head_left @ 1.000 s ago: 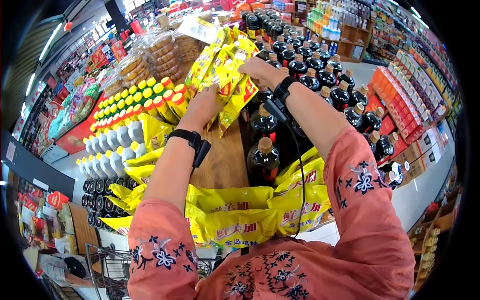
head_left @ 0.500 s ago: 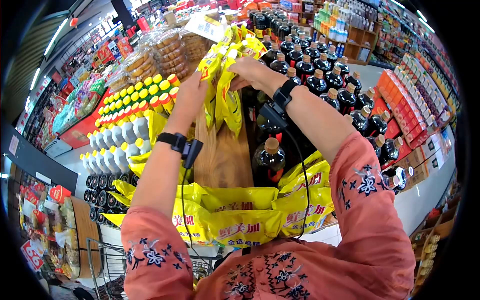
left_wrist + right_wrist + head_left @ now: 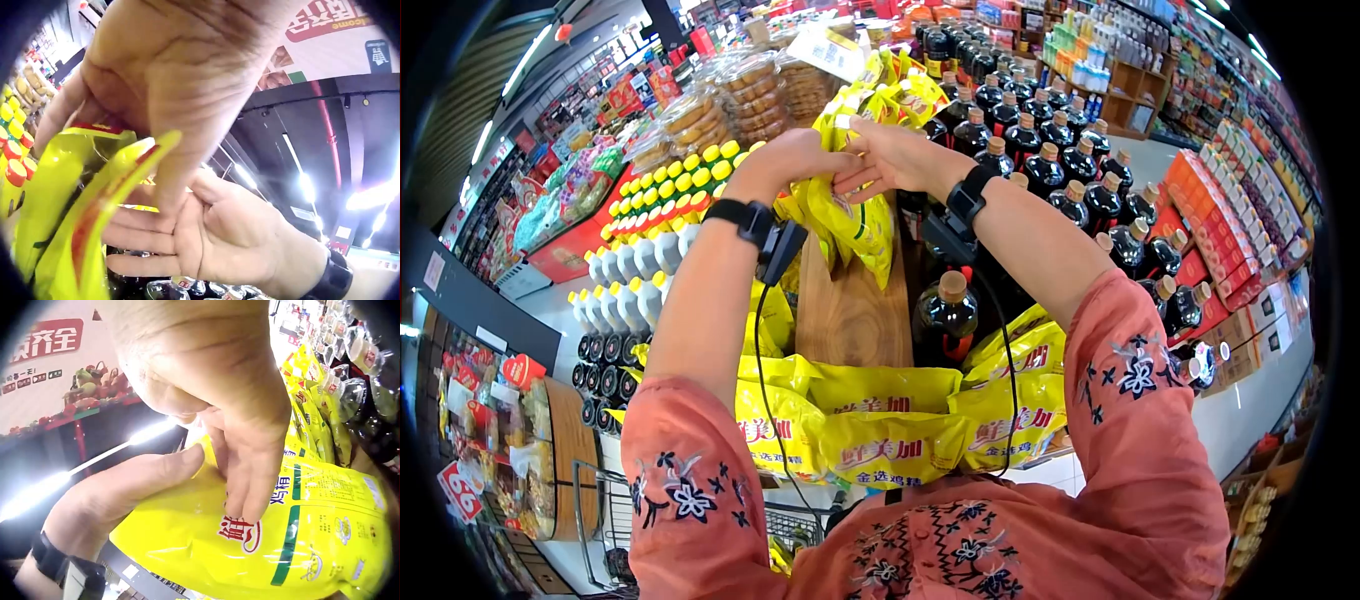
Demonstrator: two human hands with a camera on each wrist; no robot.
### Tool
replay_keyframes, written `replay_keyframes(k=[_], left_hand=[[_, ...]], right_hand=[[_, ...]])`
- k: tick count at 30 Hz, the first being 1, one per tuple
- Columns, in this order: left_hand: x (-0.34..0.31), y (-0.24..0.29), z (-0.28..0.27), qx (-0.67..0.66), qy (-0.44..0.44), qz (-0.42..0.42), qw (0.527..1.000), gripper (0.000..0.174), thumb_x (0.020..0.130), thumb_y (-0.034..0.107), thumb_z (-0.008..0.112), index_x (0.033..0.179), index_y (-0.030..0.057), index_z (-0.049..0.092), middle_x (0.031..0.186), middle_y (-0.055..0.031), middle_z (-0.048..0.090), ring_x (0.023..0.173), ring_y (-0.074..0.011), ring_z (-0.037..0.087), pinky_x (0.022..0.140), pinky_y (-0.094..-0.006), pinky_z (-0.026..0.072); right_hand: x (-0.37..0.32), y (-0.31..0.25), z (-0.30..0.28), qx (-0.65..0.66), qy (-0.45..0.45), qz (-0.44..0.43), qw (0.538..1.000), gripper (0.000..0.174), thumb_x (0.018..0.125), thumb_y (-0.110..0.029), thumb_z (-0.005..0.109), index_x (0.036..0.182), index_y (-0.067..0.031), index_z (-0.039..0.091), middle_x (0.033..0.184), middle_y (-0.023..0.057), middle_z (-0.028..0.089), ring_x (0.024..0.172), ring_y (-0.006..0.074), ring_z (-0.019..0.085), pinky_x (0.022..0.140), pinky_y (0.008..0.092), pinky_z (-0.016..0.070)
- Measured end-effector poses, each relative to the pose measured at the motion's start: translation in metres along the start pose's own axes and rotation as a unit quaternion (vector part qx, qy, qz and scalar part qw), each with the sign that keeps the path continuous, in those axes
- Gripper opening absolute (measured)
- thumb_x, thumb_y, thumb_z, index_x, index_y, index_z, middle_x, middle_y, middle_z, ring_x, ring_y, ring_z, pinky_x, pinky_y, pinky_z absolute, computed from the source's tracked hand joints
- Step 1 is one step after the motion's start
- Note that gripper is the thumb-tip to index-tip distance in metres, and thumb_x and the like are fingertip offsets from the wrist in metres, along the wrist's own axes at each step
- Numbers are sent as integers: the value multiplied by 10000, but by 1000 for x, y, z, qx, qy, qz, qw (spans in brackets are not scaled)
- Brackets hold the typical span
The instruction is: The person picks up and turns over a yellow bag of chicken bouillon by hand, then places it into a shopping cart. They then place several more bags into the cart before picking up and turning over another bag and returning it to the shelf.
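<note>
Left hand (image 3: 792, 160) is pinching the yellow chicken-essence packet (image 3: 855, 222) by its edge; right hand (image 3: 895, 157) is resting straight fingers on its front, not gripping. Soft film is probably sagging, so better be supporting its body too. Packet's sitting over the wooden table (image 3: 855, 325), dark bottles (image 3: 1055, 165) lining the right, supermarket shelving (image 3: 1135, 95) standing beyond.

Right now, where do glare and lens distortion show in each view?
Head: strong fisheye curving, black corners, bright tube lights at upper left; left wrist: ceiling lights flare white at right, corners dark; right wrist: a light strip burns out at left, the yellow bag has shiny highlights.
</note>
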State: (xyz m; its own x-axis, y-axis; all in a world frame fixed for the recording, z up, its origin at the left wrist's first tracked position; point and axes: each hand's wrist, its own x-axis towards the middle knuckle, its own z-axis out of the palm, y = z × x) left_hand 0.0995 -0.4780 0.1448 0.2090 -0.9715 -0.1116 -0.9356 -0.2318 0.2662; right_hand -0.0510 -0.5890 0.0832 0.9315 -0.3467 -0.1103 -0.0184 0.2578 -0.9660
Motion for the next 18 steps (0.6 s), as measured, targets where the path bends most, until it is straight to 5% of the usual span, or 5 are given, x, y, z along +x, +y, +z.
replay_keyframes(k=[6,9,12,14,18], left_hand=[[37,-25,10,105,72,41,991,476,872,394,551,940,-60,677,973,-254,688,815,-401,685,728,-475,549],[38,-43,22,225,155,219,937,412,861,340,549,919,-46,679,945,-270,673,864,-419,654,776,-478,520],[-2,-33,28,94,215,141,962,383,868,338,537,894,-16,682,898,-257,670,879,-431,633,782,-495,501],[-11,-37,38,49,324,150,933,220,860,166,537,844,67,733,852,-181,700,820,-365,690,714,-461,550],[-5,-74,8,277,439,284,806,197,823,153,604,980,91,706,1055,-174,697,851,-370,666,723,-455,525]], right_hand=[[-17,7,-10,-98,-37,33,994,691,1005,-548,377,1200,96,532,1177,320,614,1021,387,676,852,483,572],[-36,3,-11,-181,-15,38,983,668,996,-560,401,1163,63,574,1107,283,661,972,355,694,817,438,584],[-41,14,-32,-166,-57,20,984,664,985,-583,430,1152,39,590,1079,247,681,921,318,705,788,414,588],[-45,8,-27,-174,-13,54,983,651,984,-587,443,1152,23,596,1050,220,689,909,290,704,780,395,585],[-61,-8,-7,-225,40,46,973,647,984,-596,445,1152,8,604,1030,166,690,907,259,690,801,382,578]])
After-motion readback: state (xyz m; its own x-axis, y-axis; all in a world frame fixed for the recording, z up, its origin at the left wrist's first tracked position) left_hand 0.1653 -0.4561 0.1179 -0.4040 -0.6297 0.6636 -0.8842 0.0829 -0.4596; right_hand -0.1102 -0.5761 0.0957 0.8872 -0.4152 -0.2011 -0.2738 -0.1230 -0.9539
